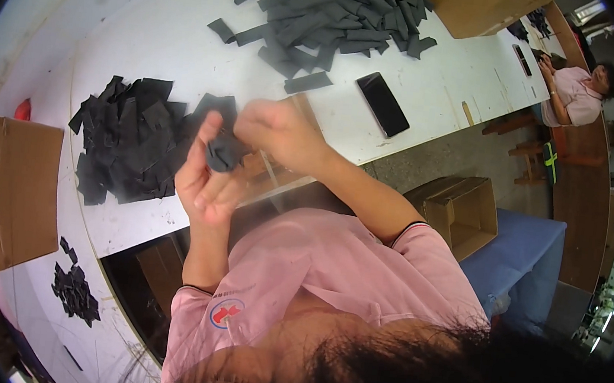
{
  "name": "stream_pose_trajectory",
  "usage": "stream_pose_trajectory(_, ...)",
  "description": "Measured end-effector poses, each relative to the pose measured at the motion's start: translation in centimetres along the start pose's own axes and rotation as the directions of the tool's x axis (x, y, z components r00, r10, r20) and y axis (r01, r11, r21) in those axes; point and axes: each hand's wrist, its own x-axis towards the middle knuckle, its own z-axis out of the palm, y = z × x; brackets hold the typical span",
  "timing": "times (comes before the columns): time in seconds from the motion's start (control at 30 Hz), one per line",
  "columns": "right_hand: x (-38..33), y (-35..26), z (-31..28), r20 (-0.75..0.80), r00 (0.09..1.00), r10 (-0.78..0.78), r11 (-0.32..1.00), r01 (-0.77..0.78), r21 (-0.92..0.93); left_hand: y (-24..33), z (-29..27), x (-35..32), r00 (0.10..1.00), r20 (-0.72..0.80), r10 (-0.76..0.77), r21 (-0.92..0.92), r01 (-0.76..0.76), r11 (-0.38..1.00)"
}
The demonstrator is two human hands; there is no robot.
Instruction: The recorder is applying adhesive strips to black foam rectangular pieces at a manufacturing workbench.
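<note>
My left hand holds a dark grey fabric piece that looks folded or rolled into a small tube. Curled tight beside it, my right hand pinches the same piece at its upper side; its fingertips are partly hidden and a little blurred. Just left of my hands lies a heap of black fabric pieces on the white table. Farther away spreads a pile of dark grey fabric strips. Under my hands, at the table's front edge, a clear plastic edge shows.
A black phone lies right of my hands. Cardboard boxes stand at far left, at the back and at lower right. A smaller black heap is at lower left. Another person sits at the far right.
</note>
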Motion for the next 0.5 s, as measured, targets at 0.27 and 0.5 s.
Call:
stream_pose_trajectory(0.27,3.1,5.7,-0.4,0.06,0.959,0.275,0.949,-0.281,0.142,3.4,-6.2,0.3,0.986,-0.166,-0.019,-0.091,0.004,0.996)
stream_pose_trajectory(0.5,3.8,8.3,-1.1,0.094,0.935,0.341,0.921,-0.353,0.164,3.8,-9.4,0.3,0.962,-0.271,-0.012,-0.098,-0.016,0.995)
